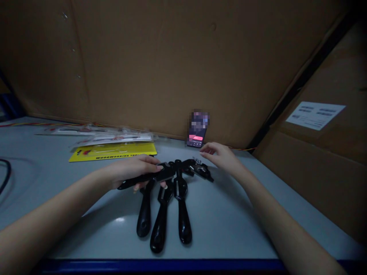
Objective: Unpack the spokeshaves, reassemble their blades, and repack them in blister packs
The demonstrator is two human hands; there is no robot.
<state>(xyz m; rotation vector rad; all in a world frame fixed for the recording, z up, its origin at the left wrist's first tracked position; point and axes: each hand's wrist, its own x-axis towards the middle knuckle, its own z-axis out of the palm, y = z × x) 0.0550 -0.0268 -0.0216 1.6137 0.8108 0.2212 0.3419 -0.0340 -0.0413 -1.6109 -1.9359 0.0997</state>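
Note:
My left hand [140, 170] is closed around a black spokeshave [147, 177], with the thumb on top of its middle part. Several more black spokeshave bodies lie side by side on the table, such as the one with a glossy handle [184, 221] pointing toward me. Their far ends overlap below and beyond the left hand. My right hand [219, 154] hovers at the far right of this pile, fingers loosely curled and apart, with nothing visible in them. Nearest to it are small silvery metal parts [197, 161] and a dark flat part [203, 172].
Clear plastic packages [126, 137] and a yellow card [114, 152] printed with woodworking lettering lie at the back left. A phone [197, 130] leans against the cardboard wall [160, 68]. A labelled carton [315, 152] stands on the right. A black cable [7, 173] curves at the left edge.

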